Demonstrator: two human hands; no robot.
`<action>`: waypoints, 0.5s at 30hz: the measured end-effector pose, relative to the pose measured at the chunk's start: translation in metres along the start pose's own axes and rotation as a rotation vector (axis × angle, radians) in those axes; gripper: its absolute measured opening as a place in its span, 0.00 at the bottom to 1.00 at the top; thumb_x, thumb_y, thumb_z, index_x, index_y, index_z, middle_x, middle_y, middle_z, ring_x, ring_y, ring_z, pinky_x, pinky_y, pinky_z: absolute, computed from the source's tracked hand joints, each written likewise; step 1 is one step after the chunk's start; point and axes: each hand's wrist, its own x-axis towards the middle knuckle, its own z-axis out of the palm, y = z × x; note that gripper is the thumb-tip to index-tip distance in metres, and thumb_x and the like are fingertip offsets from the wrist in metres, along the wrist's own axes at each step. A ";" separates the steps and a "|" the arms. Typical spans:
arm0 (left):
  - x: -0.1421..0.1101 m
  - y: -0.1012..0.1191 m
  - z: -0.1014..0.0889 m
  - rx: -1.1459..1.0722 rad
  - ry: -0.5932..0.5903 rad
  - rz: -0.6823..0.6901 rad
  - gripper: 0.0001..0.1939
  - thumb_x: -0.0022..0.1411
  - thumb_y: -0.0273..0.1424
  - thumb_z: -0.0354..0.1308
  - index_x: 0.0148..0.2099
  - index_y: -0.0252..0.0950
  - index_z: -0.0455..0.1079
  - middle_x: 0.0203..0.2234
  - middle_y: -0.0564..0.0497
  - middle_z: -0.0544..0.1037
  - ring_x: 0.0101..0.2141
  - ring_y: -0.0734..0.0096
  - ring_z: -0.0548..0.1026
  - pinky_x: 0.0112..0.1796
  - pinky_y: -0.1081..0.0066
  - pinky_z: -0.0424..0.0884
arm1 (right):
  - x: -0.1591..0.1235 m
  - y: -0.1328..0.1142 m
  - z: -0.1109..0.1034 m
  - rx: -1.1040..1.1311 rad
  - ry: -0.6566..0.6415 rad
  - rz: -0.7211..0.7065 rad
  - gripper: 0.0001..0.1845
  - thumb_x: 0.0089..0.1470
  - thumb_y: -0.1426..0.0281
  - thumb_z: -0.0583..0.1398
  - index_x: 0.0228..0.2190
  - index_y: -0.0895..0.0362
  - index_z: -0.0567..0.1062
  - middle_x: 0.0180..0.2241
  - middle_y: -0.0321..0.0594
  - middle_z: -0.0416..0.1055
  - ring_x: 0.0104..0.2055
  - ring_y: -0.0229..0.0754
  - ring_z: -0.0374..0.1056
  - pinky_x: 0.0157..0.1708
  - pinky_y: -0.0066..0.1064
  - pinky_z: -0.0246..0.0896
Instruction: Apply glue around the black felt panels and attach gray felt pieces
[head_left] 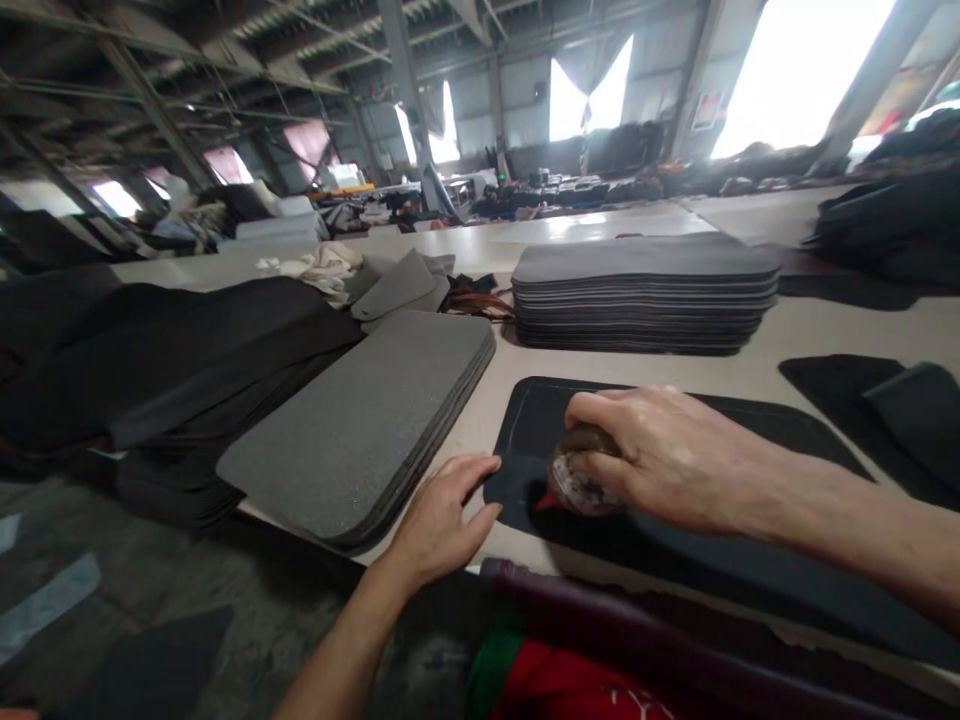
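A black, round-cornered panel (pixel 529 425) lies flat on the table in front of me. Wrapped around a rounded brown tool with a worn, whitish side (pixel 581 485), my right hand (pixel 660 450) presses over the panel's left part. Something red shows at the tool's lower left; its exact kind I cannot make out. My left hand (pixel 450 515) is open, thumb and fingers apart, with the fingertips at the panel's left edge. Beside that hand, on the left, lies a low stack of grey round-cornered panels (pixel 367 420).
A taller stack of grey panels (pixel 645 300) stands behind the black one. Dark sheets (pixel 187 350) are piled at the left, scraps (pixel 405 285) lie behind. More black pieces (pixel 885 410) are at the right. A dark red roll or edge (pixel 570 600) runs along the near side.
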 end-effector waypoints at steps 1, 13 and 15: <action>0.000 0.000 0.000 0.002 -0.003 0.000 0.24 0.61 0.29 0.60 0.60 0.39 0.68 0.56 0.45 0.73 0.57 0.61 0.70 0.60 0.57 0.66 | -0.002 0.002 -0.001 0.001 -0.010 0.016 0.04 0.55 0.67 0.57 0.33 0.53 0.71 0.30 0.38 0.72 0.31 0.43 0.67 0.29 0.33 0.46; 0.002 -0.010 0.000 0.035 -0.031 0.013 0.24 0.65 0.36 0.57 0.62 0.41 0.66 0.58 0.46 0.71 0.58 0.60 0.69 0.61 0.55 0.66 | -0.063 0.067 -0.015 0.064 -0.109 0.220 0.10 0.61 0.60 0.56 0.36 0.51 0.74 0.31 0.37 0.73 0.31 0.42 0.66 0.27 0.31 0.51; 0.001 -0.011 -0.001 0.039 -0.039 0.003 0.23 0.65 0.39 0.57 0.61 0.42 0.67 0.58 0.46 0.71 0.58 0.59 0.69 0.61 0.54 0.66 | -0.077 0.073 -0.020 0.076 -0.125 0.267 0.10 0.61 0.61 0.55 0.35 0.51 0.74 0.31 0.37 0.73 0.30 0.42 0.67 0.27 0.31 0.53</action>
